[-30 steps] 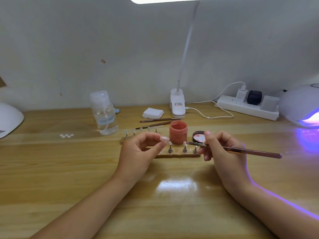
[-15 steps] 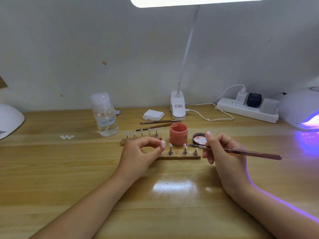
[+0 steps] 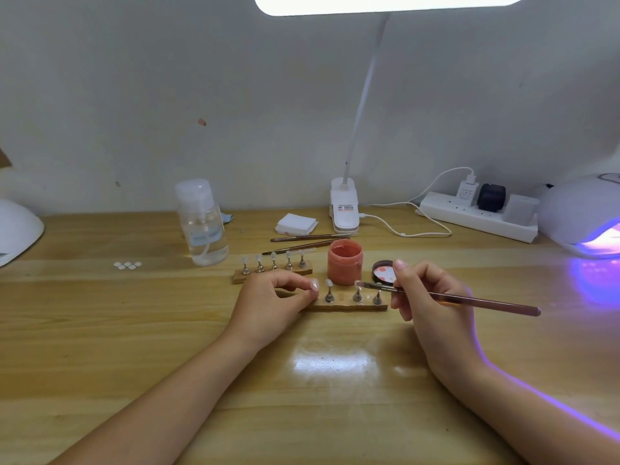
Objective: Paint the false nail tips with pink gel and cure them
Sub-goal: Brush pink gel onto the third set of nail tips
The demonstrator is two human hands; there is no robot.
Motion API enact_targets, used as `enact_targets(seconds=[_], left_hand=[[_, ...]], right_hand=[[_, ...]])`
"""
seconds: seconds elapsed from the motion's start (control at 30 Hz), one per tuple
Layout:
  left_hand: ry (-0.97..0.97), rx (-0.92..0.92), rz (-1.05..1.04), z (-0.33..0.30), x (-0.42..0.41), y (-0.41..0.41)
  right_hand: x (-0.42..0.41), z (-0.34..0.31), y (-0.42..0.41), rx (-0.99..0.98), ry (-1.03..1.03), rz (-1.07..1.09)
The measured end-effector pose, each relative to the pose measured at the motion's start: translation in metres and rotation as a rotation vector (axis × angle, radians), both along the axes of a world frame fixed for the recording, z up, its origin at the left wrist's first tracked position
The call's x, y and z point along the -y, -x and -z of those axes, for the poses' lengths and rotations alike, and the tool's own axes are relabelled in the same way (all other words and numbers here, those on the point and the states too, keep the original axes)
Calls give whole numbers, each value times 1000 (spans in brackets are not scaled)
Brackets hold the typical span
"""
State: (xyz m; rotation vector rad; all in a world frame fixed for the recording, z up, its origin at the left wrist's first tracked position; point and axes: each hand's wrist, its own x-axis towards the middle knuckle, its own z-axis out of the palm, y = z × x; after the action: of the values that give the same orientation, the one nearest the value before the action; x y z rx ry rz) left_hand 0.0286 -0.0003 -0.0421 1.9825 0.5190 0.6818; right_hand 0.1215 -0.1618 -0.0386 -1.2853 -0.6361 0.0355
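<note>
Our left hand [image 3: 271,298] rests curled on the near strip's [image 3: 347,307] left end, seemingly steadying it, though we cannot tell if the fingers grip anything. Mid-desk [image 3: 100,330], our right hand [image 3: 426,297] pinches the brush [image 3: 469,299], bristles at a nail tip [image 3: 358,285], the open pink gel jar [image 3: 345,261] just behind for reloading.

No text can be read anywhere. The white lamp clip base [image 3: 344,211] at the back edge of the tabletop [image 3: 100,330] carries a small label with red and dark print, too blurred to make out. The clear pump bottle [image 3: 202,226] toward the back left has a pale blue label, and the white charger [image 3: 467,193] in the power strip [image 3: 476,221] shows faint grey print, both illegible.
</note>
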Motion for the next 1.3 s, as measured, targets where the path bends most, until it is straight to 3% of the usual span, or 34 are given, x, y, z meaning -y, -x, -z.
enact_targets(seconds=[0.37, 0.7, 1.3], left_hand=[[0, -52, 5, 1, -3, 0], [-112, -128, 108, -1, -2, 2], [-44, -184, 141, -9, -11, 5]], right_hand=[[-1, -1, 1, -26, -8, -12], [0, -3, 1, -44, -1, 4], [2, -4, 2, -60, 30, -14]])
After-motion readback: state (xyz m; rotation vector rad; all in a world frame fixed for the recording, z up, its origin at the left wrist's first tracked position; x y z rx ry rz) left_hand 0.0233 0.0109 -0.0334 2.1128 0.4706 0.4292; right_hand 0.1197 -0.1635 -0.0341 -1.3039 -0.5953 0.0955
